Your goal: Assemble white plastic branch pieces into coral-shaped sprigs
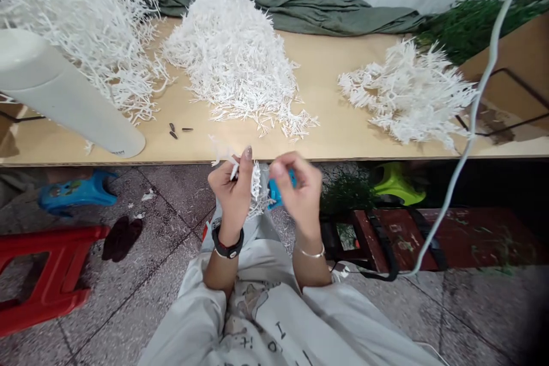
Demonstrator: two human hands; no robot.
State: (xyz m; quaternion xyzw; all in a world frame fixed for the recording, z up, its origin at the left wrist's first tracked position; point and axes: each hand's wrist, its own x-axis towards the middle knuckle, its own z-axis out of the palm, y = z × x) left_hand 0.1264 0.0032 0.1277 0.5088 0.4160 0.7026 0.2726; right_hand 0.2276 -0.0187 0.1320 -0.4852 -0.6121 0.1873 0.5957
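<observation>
My left hand (234, 191) is closed at the table's front edge, its thumb pressed on a white branched plastic sprig (235, 167) that sticks out past the fingers. To its right, my right hand (300, 186) is blurred, its fingers curled in towards the thumb; anything between them is too small to make out. More white plastic pieces (256, 180) show between the hands, above my lap. Beyond them on the table lies a large heap of small white plastic pieces (240, 51). A looser pile of white sprigs (412, 91) lies to the right.
A tangled white heap (86, 34) and a white bottle (64, 91) occupy the left of the table (326, 68). Several dark seeds (173, 130) lie near the bottle. A white cable (476, 108) hangs at right. Red (47, 274) and blue (77, 191) stools stand on the floor.
</observation>
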